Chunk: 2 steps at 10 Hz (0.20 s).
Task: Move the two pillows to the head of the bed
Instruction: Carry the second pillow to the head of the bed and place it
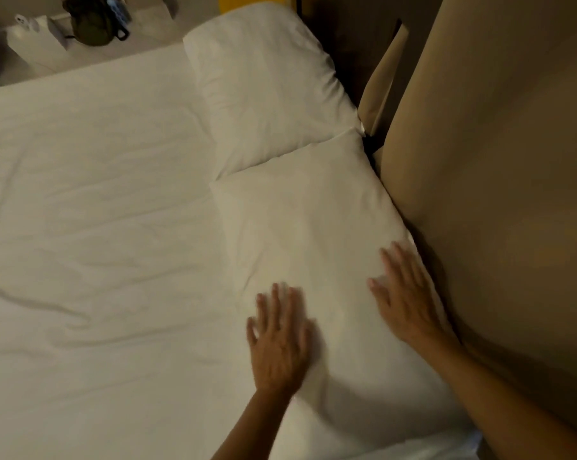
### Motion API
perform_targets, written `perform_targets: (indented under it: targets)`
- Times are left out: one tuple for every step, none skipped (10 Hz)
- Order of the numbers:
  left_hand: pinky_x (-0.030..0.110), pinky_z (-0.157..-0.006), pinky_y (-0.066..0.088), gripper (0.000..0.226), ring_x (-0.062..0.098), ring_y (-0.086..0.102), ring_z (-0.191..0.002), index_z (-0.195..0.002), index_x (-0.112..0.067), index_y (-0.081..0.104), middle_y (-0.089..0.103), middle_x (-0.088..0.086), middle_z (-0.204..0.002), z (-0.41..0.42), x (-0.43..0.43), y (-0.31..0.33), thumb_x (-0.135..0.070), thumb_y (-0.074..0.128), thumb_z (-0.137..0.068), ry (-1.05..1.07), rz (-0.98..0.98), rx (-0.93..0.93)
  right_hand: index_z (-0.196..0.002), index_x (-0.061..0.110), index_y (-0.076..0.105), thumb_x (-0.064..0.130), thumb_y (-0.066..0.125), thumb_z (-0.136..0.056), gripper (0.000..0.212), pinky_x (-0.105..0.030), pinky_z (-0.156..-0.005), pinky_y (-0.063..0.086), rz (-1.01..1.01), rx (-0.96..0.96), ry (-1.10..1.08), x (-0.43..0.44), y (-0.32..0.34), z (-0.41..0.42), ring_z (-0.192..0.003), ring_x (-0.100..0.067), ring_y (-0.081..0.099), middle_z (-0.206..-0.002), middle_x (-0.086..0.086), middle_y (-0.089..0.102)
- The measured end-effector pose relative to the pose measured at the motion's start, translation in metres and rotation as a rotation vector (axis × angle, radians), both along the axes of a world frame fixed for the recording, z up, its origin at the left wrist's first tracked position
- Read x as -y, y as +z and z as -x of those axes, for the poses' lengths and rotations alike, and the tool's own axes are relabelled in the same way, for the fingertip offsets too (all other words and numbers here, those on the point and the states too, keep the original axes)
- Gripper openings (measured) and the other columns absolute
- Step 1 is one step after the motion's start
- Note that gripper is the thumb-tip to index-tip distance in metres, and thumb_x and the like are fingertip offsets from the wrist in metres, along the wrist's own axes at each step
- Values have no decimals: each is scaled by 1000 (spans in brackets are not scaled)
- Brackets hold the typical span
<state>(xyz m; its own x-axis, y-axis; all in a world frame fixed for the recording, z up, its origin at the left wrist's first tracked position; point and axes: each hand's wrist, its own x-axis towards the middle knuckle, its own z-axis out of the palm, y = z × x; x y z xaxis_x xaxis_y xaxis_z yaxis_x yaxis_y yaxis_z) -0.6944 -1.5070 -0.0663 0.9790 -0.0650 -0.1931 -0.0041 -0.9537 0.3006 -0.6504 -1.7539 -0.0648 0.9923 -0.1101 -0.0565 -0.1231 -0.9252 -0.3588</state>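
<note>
Two white pillows lie end to end along the beige padded headboard [496,194] on the right. The far pillow [267,91] sits at the upper middle, and its near end touches the near pillow [313,220]. My left hand [279,340] rests flat on the near pillow's left side, fingers spread and blurred by motion. Palm down on the same pillow's right edge, next to the headboard, lies my right hand [403,293]. Neither hand grips anything.
The bed [98,227] is covered with a wrinkled white sheet and fills the left and centre. A white bedside table [38,44] with a dark bag [94,21] stands beyond the bed's far edge at the upper left.
</note>
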Motion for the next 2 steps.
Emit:
perform_targets:
  targets:
    - [51,-113,22,62,32,12,-151,-157,-38,16,13,-3,-165,24,22,-5,-55,29,-99,-283,-1,20,-153,28,18,62,23,-93,69,-41,-118,13,48,-124,183,-24,-7,19,-149,-17,5,-162,4,10]
    - [51,-108,37,65,34,26,-147,-157,-33,17,20,0,-163,43,-29,-17,-52,35,-98,8,-102,-116,-152,22,24,64,25,-90,75,-41,-117,20,54,-249,-5,3,3,15,-148,-21,15,-161,1,16]
